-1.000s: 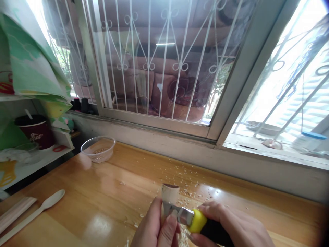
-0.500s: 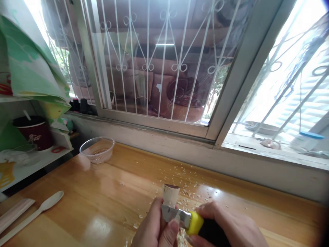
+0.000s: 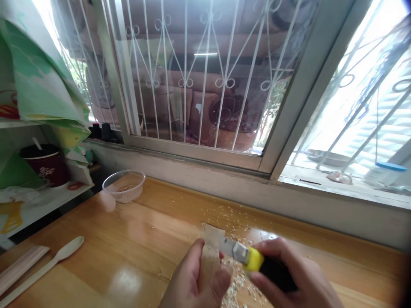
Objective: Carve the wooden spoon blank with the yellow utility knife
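A pale piece of wood [image 3: 210, 252] stands upright in my left hand [image 3: 192, 280], whose fingers are wrapped round its lower part. My right hand [image 3: 295, 273] grips the black handle of a utility knife [image 3: 253, 259] with a yellow collar. Its metal blade points left, close to the wood's right side; motion blur hides whether they touch. Wood shavings [image 3: 237, 280] lie scattered on the tabletop under and behind both hands.
A wooden spoon [image 3: 69, 249] and a flat wooden strip [image 3: 22, 267] lie at the left of the table [image 3: 105, 244]. A clear plastic bowl [image 3: 124, 194] with small bits inside stands near the wall. A dark red cup [image 3: 48, 167] sits on the left shelf. Barred windows [image 3: 192, 107] rise behind.
My right hand has moved the knife up and right, from across the front of the wood to its right side. The wood has turned slightly in my left hand.
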`<action>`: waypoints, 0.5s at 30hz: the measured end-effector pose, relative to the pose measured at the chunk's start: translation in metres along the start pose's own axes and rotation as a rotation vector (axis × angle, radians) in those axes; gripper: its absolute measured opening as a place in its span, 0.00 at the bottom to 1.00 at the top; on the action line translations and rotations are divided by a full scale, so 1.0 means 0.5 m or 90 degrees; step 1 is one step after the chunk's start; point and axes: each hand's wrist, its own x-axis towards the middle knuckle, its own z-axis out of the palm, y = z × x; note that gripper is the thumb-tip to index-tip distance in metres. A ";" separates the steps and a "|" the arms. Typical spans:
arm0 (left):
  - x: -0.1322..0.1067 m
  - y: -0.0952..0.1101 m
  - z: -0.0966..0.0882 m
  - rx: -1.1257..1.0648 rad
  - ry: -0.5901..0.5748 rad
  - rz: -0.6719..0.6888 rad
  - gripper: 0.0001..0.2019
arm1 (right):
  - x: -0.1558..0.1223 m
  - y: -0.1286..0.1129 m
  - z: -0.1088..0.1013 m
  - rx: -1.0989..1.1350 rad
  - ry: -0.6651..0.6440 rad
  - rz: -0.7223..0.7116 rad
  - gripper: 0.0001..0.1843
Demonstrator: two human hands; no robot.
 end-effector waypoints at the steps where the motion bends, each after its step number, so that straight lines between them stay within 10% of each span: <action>1: 0.003 0.005 -0.001 -0.022 -0.007 -0.021 0.25 | -0.001 0.006 -0.003 0.011 0.004 0.044 0.13; 15: -0.015 0.031 -0.009 0.201 -0.146 -0.079 0.18 | -0.013 -0.096 0.024 0.491 0.044 0.486 0.21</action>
